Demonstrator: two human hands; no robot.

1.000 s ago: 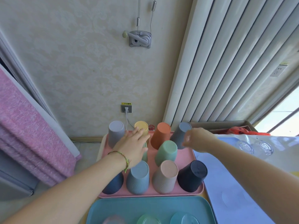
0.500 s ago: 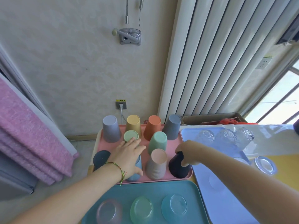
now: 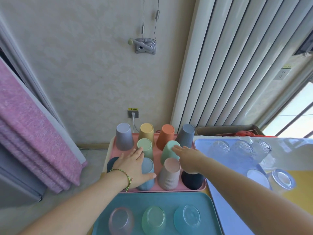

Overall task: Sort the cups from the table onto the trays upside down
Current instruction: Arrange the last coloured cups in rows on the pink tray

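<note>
On the pink tray [image 3: 157, 190] ten ribbed cups stand upside down. Our left grip [image 3: 133, 167] lies released, fingers straight, over the blue cup [image 3: 147, 177] at the tray's near edge. Our right grip [image 3: 188, 156], flat and holding nothing, covers the navy cup [image 3: 192, 181] at the near right corner, its fingertips over the mint cup [image 3: 169, 151]. A teal tray [image 3: 152, 199] with three tinted glasses [image 3: 153, 219] touches the pink tray's near side, and a lilac tray [image 3: 203, 145] with clear glasses [image 3: 240, 148] lies just right of it.

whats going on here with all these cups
A person is sorting cups upside down onto trays. The pink tray holds inverted plastic cups. The left hand lies, fingers straight, on the light blue cup in its front row, and the right hand reaches flat to the mint cup. The teal tray holds three tinted glasses, the lilac tray clear glasses.
</note>
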